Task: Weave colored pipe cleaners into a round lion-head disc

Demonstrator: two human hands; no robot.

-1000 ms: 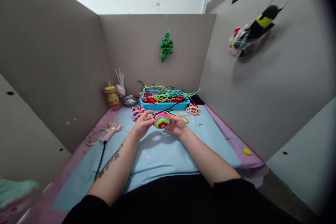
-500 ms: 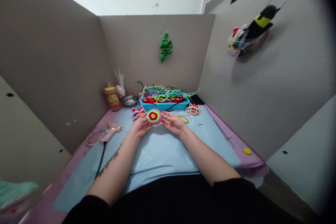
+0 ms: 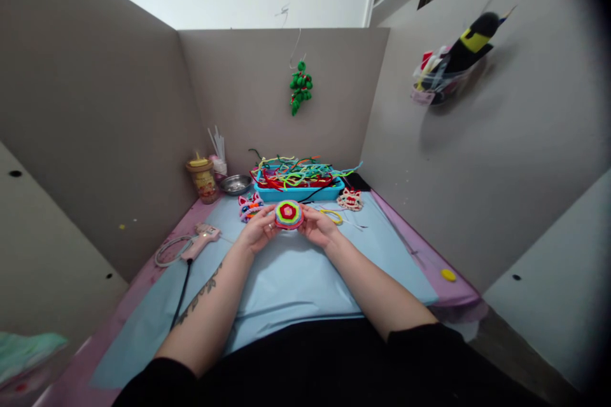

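Between my hands is a round disc wound in coloured rings point(image 3: 289, 215), with red, yellow-green, blue and pink bands about a small pink centre. My left hand point(image 3: 259, 231) grips its left edge, and a ring shows on one finger. On the opposite edge, the fingers of my right hand point(image 3: 319, 227) are closed. The disc's patterned face is tilted up towards me, above the blue sheet point(image 3: 296, 280). Just behind my left hand lies a pink and purple animal-face piece point(image 3: 251, 205). Yellow-handled scissors point(image 3: 333, 216) rest beyond my right hand.
A blue basket point(image 3: 300, 193) heaped with fuzzy coloured stems stands at the back. Nearby are a metal bowl point(image 3: 235, 185), a lidded cup point(image 3: 203, 179) and a cream and red face piece point(image 3: 351, 200). A pink glue gun point(image 3: 200, 243) with its cord lies left. Grey partitions point(image 3: 281, 89) surround the table.
The disc has shifted slightly right and is turned a little. My left hand has moved right with it, while my right hand stays nearly in place, still holding its edge.
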